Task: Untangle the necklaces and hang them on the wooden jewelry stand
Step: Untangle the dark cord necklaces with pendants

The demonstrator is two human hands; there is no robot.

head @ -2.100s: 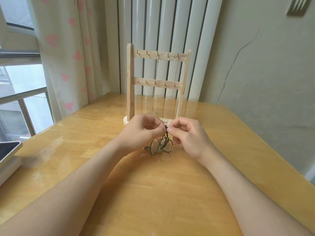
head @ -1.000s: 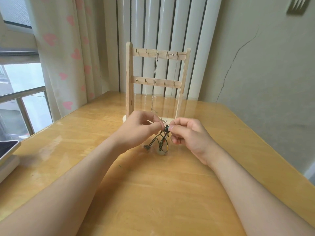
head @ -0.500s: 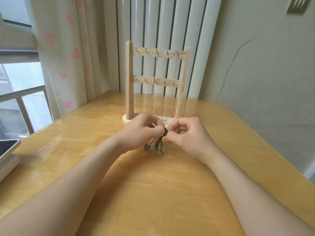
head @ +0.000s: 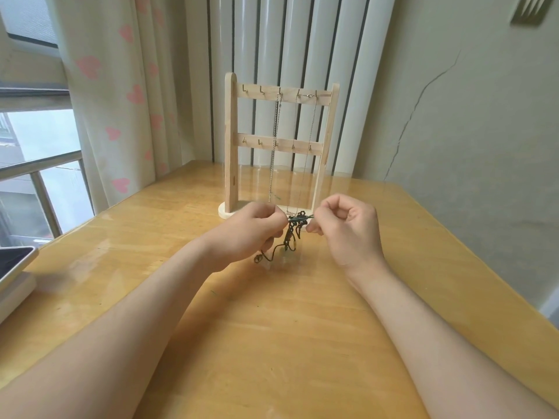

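Observation:
A dark tangled necklace (head: 291, 237) hangs in a knot between my two hands, just above the wooden table (head: 272, 343). My left hand (head: 251, 234) pinches its left side with curled fingers. My right hand (head: 348, 231) pinches the right side, fingers curled, and a short taut stretch of cord runs between the two pinches. A loose end with a small clasp trails onto the table below my left hand. Behind stands the wooden jewelry stand (head: 231, 146) with two hook rails. A silver chain (head: 274, 146) hangs from its top rail, and a thinner chain (head: 311, 140) hangs to the right.
A curtain with pink hearts (head: 115, 95) and a window lie to the left. A dark tablet on a white block (head: 15, 267) sits at the table's left edge. A cracked wall runs along the right side.
My hands have drawn slightly apart and risen a little, stretching the top of the tangle into a short taut line. The knot hangs longer beneath them.

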